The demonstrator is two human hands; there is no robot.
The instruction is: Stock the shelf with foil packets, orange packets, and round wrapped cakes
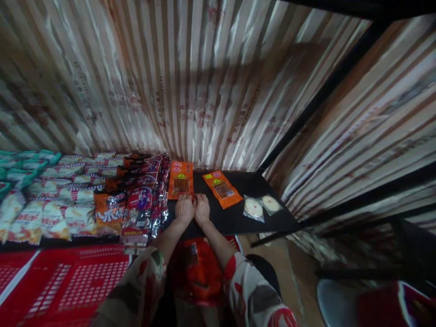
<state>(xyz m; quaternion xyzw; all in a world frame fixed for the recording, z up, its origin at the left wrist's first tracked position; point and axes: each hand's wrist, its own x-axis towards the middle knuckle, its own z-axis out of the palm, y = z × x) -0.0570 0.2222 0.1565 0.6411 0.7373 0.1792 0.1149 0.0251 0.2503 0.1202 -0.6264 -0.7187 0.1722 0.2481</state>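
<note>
My left hand [185,208] and my right hand [202,209] are side by side at the near end of an orange snack packet [181,175], which lies flat on the black table. The left fingers are curled over the packet's near edge. Just right of that packet's corner, the right fingers are closed, and what they pinch is hidden. A second orange snack packet [223,189] lies tilted to the right, apart from both hands. Farther right are two clear-wrapped round pale pieces [254,208]. Below my forearms sit more orange packets [197,268] in a red container.
Dark red snack bags [140,200] are stacked left of my hands, beside an orange bag [109,212] and rows of white bags [54,218]. Red plastic baskets [91,277] stand in front. Striped sheeting [190,91] hangs behind the black table [272,222]; a dark metal bar [316,104] slants on the right.
</note>
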